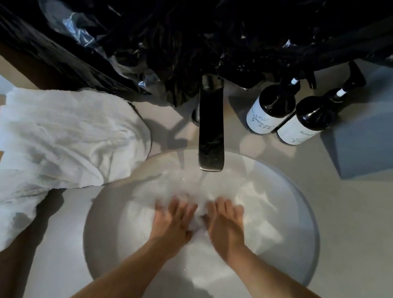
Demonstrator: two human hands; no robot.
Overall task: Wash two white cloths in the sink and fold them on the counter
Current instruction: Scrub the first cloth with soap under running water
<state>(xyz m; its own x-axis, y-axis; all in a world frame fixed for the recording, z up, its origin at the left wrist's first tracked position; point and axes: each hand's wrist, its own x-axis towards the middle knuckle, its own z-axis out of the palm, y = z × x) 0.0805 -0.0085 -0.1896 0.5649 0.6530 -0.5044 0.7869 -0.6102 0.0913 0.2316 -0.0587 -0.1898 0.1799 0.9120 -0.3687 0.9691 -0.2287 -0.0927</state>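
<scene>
Sink [305, 233] holds both hands, fingers [182, 206] spread (water running), pressing white cloth [157, 191].

I see a white cloth [198, 198] in the white sink [304, 243], under a dark chrome tap [211, 138]. 2nd white cloth [56, 147] lies on the beige counter [361, 239]. Two dark brown bottles [271, 109] w/ white labels, black pumps. Grey-blue box [384, 127] at right. Glossy black plastic sheet [158, 27] across the top. No patterns anywhere, all plain.
</scene>
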